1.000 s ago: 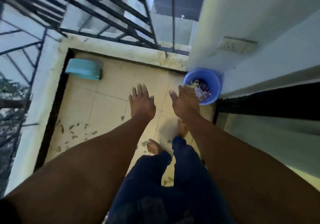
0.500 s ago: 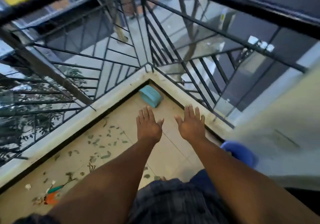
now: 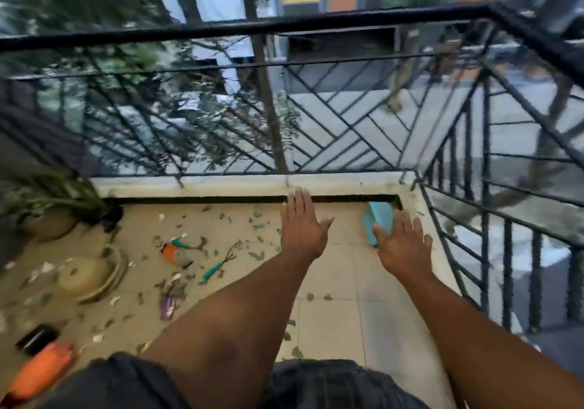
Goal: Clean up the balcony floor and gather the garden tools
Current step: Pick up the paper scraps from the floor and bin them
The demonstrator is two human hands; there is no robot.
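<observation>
Head view is showing both arms reaching forward over the balcony floor (image 3: 331, 282), left hand (image 3: 301, 228) and right hand (image 3: 403, 244) both holding nothing, fingers straight and slightly spread. Leaves (image 3: 252, 228) are lying scattered on the tiles left of the hands, with a teal-handled rake (image 3: 218, 266) and an orange tool (image 3: 172, 252) among them. A teal dustpan (image 3: 377, 216) is sitting in the far corner, partly behind the right hand

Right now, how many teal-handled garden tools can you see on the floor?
2. A small hand rake lies among the leaves left of the left hand. Another teal-handled tool lies just beyond it, beside an orange item. Leaves may hide more.
</observation>
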